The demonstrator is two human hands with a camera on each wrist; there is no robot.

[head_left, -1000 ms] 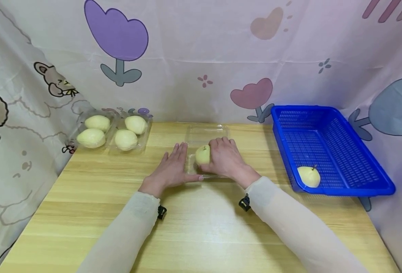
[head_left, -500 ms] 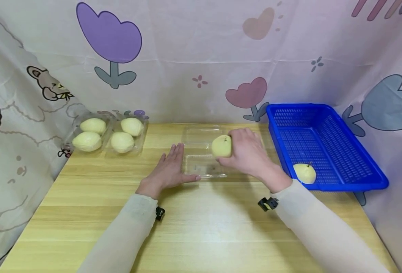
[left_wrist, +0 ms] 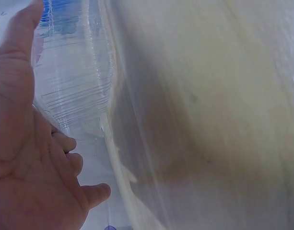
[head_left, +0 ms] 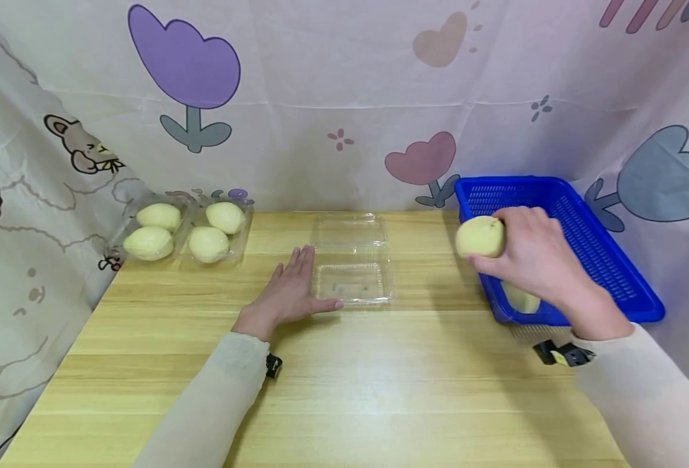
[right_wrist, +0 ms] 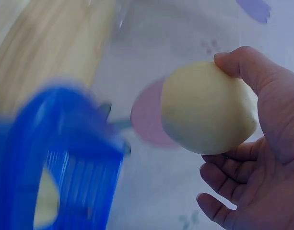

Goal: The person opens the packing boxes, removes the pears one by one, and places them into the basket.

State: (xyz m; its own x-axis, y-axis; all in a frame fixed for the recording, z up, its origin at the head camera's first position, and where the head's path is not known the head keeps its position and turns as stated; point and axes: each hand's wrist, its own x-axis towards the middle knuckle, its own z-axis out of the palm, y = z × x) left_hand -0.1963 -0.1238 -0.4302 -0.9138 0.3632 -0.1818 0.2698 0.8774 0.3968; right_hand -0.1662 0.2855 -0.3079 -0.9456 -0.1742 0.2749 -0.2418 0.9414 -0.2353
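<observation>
My right hand point(head_left: 540, 253) grips a pale yellow pear point(head_left: 479, 238) above the left side of a blue plastic basket point(head_left: 619, 312). In the right wrist view the held pear point(right_wrist: 206, 108) sits between thumb and fingers, over the curtain behind. A second pear point(head_left: 520, 298) lies in the basket's near left corner, partly hidden by the hand. My left hand point(head_left: 284, 289) rests with straight, spread fingers at the left edge of an opened clear plastic box point(head_left: 350, 283), which holds no fruit. In the left wrist view the box's ribbed clear wall point(left_wrist: 75, 76) stands beside the left hand.
Two clear boxes, each with two pears, stand side by side at the table's back left: one box point(head_left: 242, 244) and, left of it, pears point(head_left: 148, 243). A printed curtain point(head_left: 298, 104) hangs behind the wooden table point(head_left: 344, 383).
The right hand has lifted the pear out of the clear box and carried it right to the basket. The left hand has stayed at the box.
</observation>
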